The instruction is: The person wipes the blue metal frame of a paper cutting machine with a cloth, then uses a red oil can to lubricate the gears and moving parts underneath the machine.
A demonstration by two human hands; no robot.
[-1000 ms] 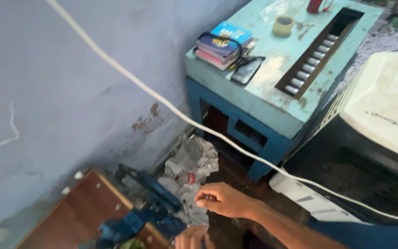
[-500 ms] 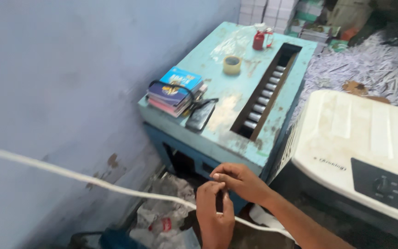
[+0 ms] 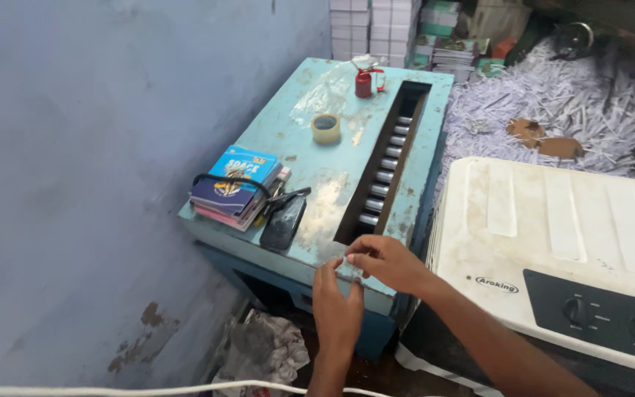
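Both hands pinch a small clear plastic piece (image 3: 345, 262) at the near edge of the blue table (image 3: 310, 147): left hand (image 3: 336, 305) from below, right hand (image 3: 384, 263) from above, fingers closed on it. It looks thin, light and floppy, best held by its edges.

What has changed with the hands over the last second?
Both hands rose from the crumpled rags near the floor to the front edge of the blue machine table. The left hand and right hand now pinch a small clear piece together. Booklets, tape roll and white machine stayed put.
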